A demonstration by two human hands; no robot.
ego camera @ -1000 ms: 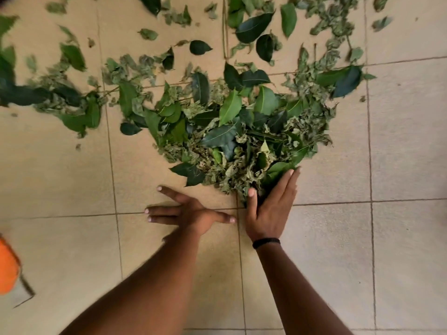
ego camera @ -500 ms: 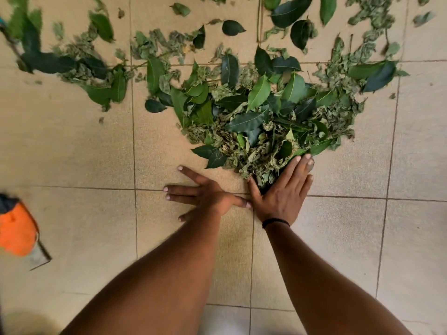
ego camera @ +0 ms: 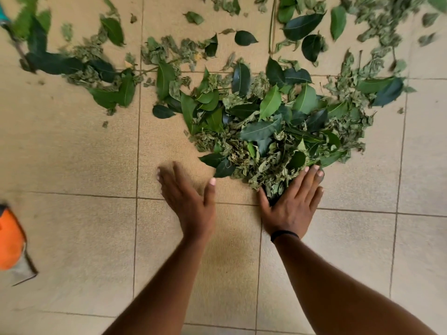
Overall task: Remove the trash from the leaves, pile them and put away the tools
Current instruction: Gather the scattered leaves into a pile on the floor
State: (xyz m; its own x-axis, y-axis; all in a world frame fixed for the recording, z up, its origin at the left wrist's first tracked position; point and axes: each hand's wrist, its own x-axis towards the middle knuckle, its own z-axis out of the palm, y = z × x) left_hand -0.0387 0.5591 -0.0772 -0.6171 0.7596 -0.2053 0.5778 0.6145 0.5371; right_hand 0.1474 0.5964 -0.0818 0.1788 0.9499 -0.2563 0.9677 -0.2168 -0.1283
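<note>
Beige floor tiles point(ego camera: 72, 153) with thin grout lines carry everything here. A dense pile of leaves point(ego camera: 273, 131), dark glossy ones mixed with pale crumpled bits, lies just ahead of the person's two hands. Looser leaves trail off from it: a scattered strip point(ego camera: 96, 68) runs toward the upper left, and more lie strewn across the top right corner point(ego camera: 377, 27). A thin bare stem point(ego camera: 272, 25) lies upright along a grout line near the top.

The right hand point(ego camera: 294, 204) lies flat with straight fingers pressed against the near edge of the pile, its fingertips touching the leaves; it grips nothing. A black band point(ego camera: 283, 234) circles that wrist. The left hand point(ego camera: 188, 197) is open too, fingers straight and together, thumb spread, apart from the pile on bare tile; it is blurred, so whether it touches the floor cannot be told.

At the left edge an orange object point(ego camera: 9, 240), cut off by the frame and blurred, sits on the floor; it may be a tool. A teal scrap point(ego camera: 3, 19) shows at the top left edge.
</note>
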